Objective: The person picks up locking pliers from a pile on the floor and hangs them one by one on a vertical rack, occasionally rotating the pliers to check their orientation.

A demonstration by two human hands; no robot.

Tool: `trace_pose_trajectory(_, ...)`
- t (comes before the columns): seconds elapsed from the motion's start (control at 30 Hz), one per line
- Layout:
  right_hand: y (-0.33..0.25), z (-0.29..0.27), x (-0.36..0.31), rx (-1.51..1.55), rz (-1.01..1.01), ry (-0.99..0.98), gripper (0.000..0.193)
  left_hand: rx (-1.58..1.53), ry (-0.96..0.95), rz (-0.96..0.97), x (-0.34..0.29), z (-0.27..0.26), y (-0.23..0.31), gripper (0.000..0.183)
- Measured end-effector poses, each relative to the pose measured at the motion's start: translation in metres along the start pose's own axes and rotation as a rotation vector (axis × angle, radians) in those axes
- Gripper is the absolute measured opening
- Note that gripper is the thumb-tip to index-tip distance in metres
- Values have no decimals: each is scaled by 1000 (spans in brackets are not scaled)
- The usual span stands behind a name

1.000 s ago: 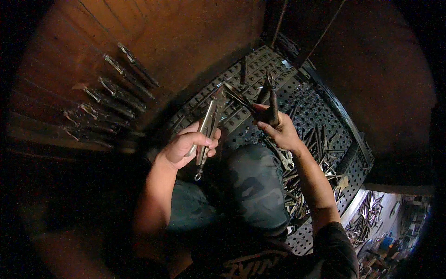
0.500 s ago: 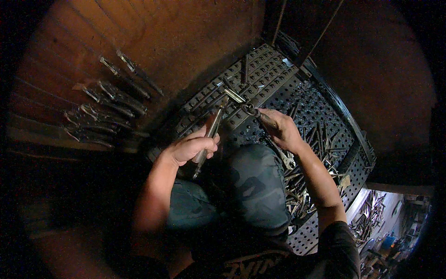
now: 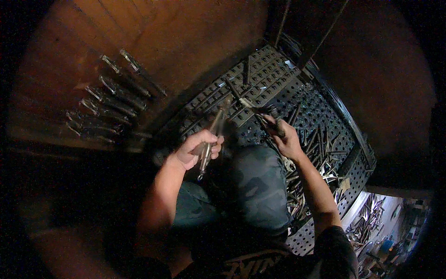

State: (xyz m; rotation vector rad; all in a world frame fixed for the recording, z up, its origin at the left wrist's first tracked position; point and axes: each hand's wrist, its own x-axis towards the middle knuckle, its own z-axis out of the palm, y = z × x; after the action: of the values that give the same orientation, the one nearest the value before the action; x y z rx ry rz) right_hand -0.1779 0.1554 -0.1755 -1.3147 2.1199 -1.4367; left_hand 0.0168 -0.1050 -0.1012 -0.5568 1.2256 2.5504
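Observation:
My left hand (image 3: 197, 148) is closed around a long, slim metal tool (image 3: 204, 163). A small round end shows below the fist, and the upper part points away from me, blurred. To its right, my right hand (image 3: 289, 142) grips a dark-handled tool (image 3: 279, 126); its far end is smeared by motion, so its kind is unclear. Both tools are held above a perforated metal bench (image 3: 304, 244), with their far ends apart. Between my arms are my knees in camouflage trousers (image 3: 260, 186).
Several plier-like tools (image 3: 123, 95) with bright jaws lie in a row at the left. A slotted metal rack (image 3: 267, 63) covers the bench's far part. Loose metal parts (image 3: 320, 149) are heaped beyond my right forearm, and more metal pieces (image 3: 369, 214) lie at the lower right.
My right hand has shifted slightly right and down, and its tool has turned. My left hand has moved a little right and up with its slim tool.

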Motion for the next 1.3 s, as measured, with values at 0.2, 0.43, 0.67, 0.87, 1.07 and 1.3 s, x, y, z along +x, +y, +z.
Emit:
trace_pose_trajectory(0.2,92,-1,-74,-351,362,55,72,-374,-222,294,-7,10,18,47)
trace_pose_trajectory(0.43,172,5,-163,-1043,470,-220,61,-298,-33,468,-19,26,30,78)
trace_pose_trajectory(0.67,181,-28,-146,-496,588,-27,54,-209,-107,496,-3,15,21,73)
trace_pose_trajectory(0.87,-82,-28,52,271,231,-238,77,162,325,805,36,22,23,36)
trace_pose_trajectory(1.07,-149,61,121,286,61,-427,88,375,521,1026,65,10,49,39)
trace_pose_trajectory(1.3,-120,123,151,392,0,-210,83,513,638,910,41,-6,89,52)
